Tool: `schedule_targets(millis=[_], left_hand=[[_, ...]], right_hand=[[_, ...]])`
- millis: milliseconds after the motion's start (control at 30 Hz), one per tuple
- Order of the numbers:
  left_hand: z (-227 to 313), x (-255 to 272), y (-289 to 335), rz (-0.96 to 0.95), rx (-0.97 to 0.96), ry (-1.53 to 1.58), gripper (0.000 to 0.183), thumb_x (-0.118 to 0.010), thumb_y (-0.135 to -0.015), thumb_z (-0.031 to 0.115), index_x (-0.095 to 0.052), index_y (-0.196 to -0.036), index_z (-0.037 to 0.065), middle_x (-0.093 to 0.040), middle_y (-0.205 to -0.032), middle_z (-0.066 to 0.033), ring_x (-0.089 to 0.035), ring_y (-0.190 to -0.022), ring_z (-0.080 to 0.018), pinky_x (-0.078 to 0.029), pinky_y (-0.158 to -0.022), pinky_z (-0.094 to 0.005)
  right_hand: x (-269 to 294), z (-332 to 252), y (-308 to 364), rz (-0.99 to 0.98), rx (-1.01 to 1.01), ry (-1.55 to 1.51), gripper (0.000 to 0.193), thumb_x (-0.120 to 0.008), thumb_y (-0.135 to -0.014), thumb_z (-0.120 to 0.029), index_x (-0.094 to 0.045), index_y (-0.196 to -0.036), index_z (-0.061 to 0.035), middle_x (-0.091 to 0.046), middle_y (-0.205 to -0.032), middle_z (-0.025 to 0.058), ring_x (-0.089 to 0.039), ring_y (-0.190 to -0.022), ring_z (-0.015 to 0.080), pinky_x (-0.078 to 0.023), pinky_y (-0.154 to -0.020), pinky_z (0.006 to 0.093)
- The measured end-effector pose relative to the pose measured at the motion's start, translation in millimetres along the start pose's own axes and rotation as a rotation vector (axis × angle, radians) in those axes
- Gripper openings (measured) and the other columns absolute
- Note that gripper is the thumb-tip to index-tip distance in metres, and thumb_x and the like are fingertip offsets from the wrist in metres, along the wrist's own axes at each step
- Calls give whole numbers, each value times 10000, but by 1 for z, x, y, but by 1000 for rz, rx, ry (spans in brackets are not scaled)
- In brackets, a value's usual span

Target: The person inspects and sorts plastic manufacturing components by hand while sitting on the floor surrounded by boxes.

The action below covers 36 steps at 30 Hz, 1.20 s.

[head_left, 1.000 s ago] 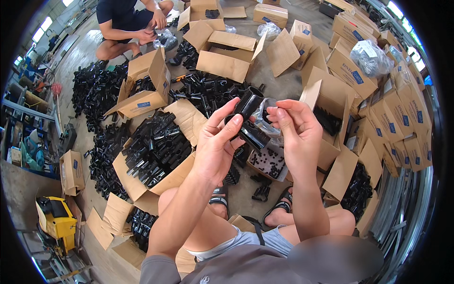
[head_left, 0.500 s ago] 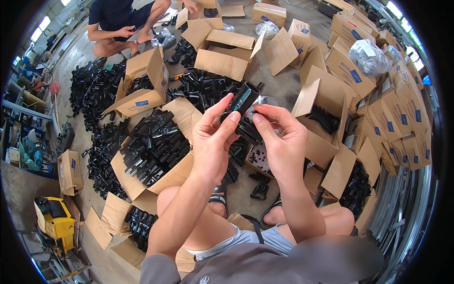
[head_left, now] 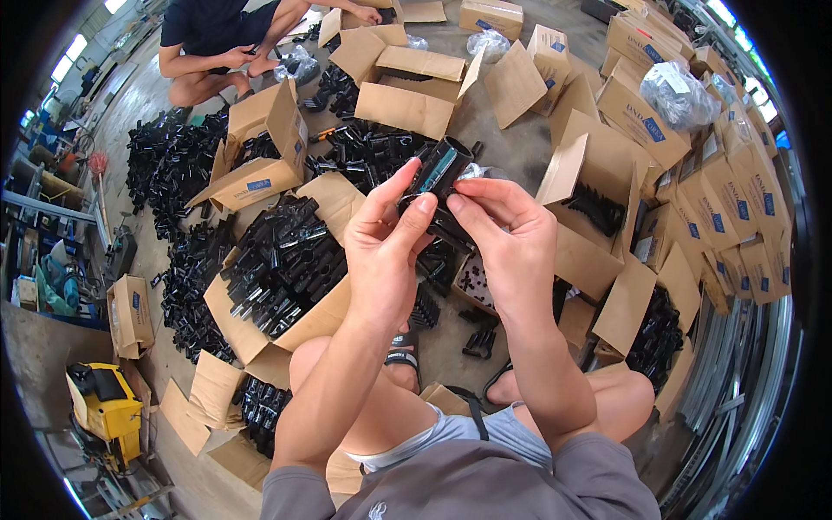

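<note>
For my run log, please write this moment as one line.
Left hand: holds black fitting | Right hand: pinched at fitting, contact unclear | Nearby left: open carton of black parts

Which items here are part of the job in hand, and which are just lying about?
Part of it, or likely so:
black tubular part, held in the left hand, the fingertips of the right hand close against it
shallow box of small black pieces
black parts heaped in an open carton

Apparently just lying about:
yellow machine
metal bars
</note>
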<state>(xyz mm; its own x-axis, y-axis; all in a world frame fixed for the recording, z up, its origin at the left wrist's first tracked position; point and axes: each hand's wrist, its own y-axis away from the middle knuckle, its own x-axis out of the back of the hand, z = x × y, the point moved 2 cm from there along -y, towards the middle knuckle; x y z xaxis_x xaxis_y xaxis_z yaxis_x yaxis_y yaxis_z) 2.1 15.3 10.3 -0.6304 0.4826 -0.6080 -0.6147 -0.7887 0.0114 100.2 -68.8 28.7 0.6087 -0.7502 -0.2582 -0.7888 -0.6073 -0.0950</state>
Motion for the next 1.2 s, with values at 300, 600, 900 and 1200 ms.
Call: schedule_targets(millis=[300, 600, 900, 1200], left_hand=[[1, -1, 0, 42, -2, 17, 407, -690, -947, 35, -627, -1345, 88, -721, -1112, -45, -677, -909, -66, -573, -730, -195], [-1, 1, -1, 51, -16, -17, 425, -705, -937, 38, -626, -1351, 95, -719, -1119, -35, -667, -899, -50, -558, -706, -186], [-2, 4, -3, 39, -21, -61, 396, -619, -987, 40, -583, -1380, 70, -675, -1245, -97, -687, -1040, -154, -609, -857, -305], [1, 3, -1, 42, -14, -74, 408, -635, -978, 42, -585, -1382, 74, -684, -1229, -74, -688, -1026, -131, -601, -816, -268]], right_hand=[[-4, 3, 1, 16, 1, -24, 152, -749, -885, -25, -733, -1020, 43, -748, -938, 79, -675, -840, 90, -535, -744, 233], [-4, 14, -3, 52, 11, 92, 225, -755, -914, -194, -754, -1006, 11, -712, -1011, 75, -647, -844, 106, -485, -701, 246], [-4, 19, -4, 68, 49, 156, 275, -752, -916, -238, -749, -1007, 21, -708, -1041, 92, -653, -916, 152, -478, -770, 281], [0, 11, -2, 9, 52, 222, 234, -748, -895, -192, -752, -1009, 13, -722, -1093, 102, -663, -1003, 173, -464, -852, 308]])
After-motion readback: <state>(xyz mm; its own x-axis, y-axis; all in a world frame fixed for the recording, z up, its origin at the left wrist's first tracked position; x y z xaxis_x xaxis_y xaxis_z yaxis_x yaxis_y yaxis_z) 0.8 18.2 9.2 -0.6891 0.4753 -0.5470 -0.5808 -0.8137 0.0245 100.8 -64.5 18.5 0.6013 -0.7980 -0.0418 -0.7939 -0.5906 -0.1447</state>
